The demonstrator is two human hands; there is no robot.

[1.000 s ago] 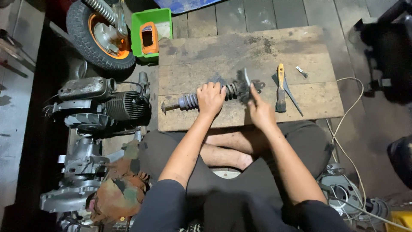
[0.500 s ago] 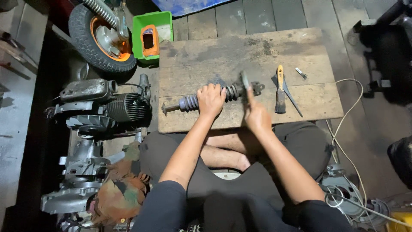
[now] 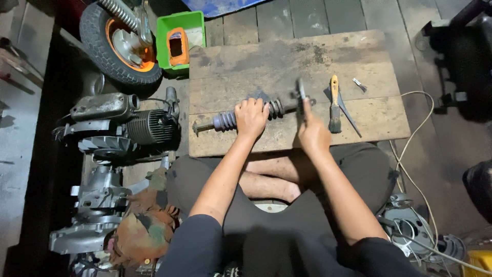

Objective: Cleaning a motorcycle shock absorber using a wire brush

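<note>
A green plastic bin sits on the floor at about eleven o'clock from the wooden board, touching its far left corner. Inside the bin stands an orange container with a dark rectangular opening on its upper face, and a pale patch shows beside it; what that patch is cannot be told. No label on either can be made out.

The grey shock absorber lies on the board with its long axis running roughly nine to three o'clock, tilted slightly so the three o'clock end sits a little farther from the person. Its bare rod tip points to nine o'clock, near the board's left edge; the ribbed rubber boot follows, then the coil, then the mounting end at three o'clock.

The left hand is closed over the middle of the shock absorber, fingers wrapped across the top. The right hand is closed around a thin dark tool, blurred, held upright against the mounting end.

At three o'clock from that hand, a paintbrush with a yellow handle lies across a thin dark blade. A small wheel with an orange rim stands at nine o'clock from the bin, and an engine lies left of the board.
</note>
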